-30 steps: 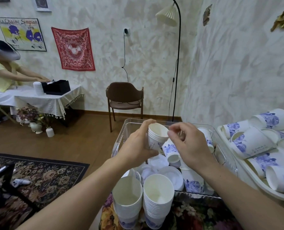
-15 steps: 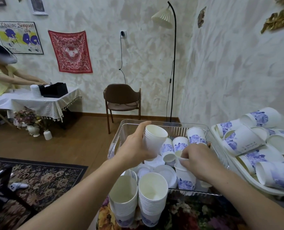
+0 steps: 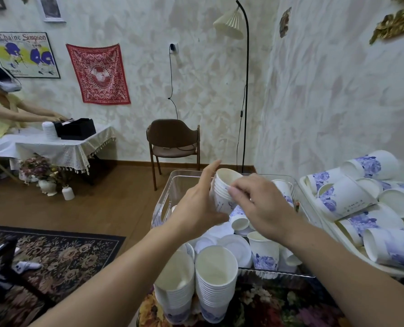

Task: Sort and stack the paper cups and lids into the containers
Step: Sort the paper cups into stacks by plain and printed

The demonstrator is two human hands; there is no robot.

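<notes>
Nearby, floral tablecloth (image 3: 262, 305), patterned rug (image 3: 61, 256), brown chair (image 3: 172, 140), wooden floor (image 3: 101, 204).

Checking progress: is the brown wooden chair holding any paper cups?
No, the brown wooden chair seat holds only a dark cable, no cups.

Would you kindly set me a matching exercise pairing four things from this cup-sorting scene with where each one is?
Things:
1. small cup stack
2. two tall cup stacks
3. flat white lids
4. flower-printed cups lying on their sides

Places:
A. white tray on the right
B. held in the left hand
C. inside the clear bin
D. upright, nearest the camera, before the bin

Pairs: 1-B, 2-D, 3-C, 4-A
</notes>
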